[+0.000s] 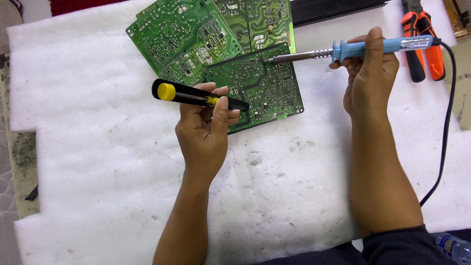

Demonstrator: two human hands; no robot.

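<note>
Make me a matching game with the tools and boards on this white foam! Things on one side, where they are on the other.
Things:
1. soldering iron
2. black and yellow tool
3. orange-handled pliers
4. green circuit boards

Places:
A. lying at the right edge of the foam sheet
B. held in the left hand
C. stacked at the top middle
D. held in the right hand

Pairs: 1-D, 2-B, 3-A, 4-C

- One head-worn view looks steeply down from close above onto the white foam sheet [98, 162].
- Left hand [206, 130] sits mid-frame; right hand [368, 78] upper right.
</note>
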